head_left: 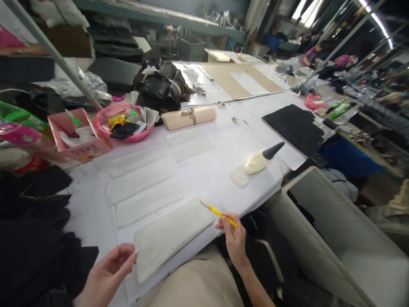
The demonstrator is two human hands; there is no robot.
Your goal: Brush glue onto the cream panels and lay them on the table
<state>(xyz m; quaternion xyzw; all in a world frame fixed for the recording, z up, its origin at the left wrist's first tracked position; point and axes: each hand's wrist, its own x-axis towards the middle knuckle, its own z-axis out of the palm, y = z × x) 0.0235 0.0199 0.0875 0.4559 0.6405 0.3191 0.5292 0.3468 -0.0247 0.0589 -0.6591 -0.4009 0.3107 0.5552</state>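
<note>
My right hand (232, 234) is closed around a yellow-handled brush (220, 214), whose tip touches the far right corner of a pale rectangular piece (169, 238) at the table's near edge. At that piece's left end, my left hand (116, 266) pinches its edge between thumb and fingers. Beyond it lie several similar pale pieces (148, 202) in rows on the white-covered table. A cream bottle with a black cone tip (260, 160) lies on its side on a small pale sheet (240, 177) to the right.
A pink basin (140, 135) and a pink box (79, 147) stand at the back left. Black material (35, 238) is piled at the left, with black sheets (295, 128) at the right. A large grey bin (332, 243) stands right of the table. People are in the distance.
</note>
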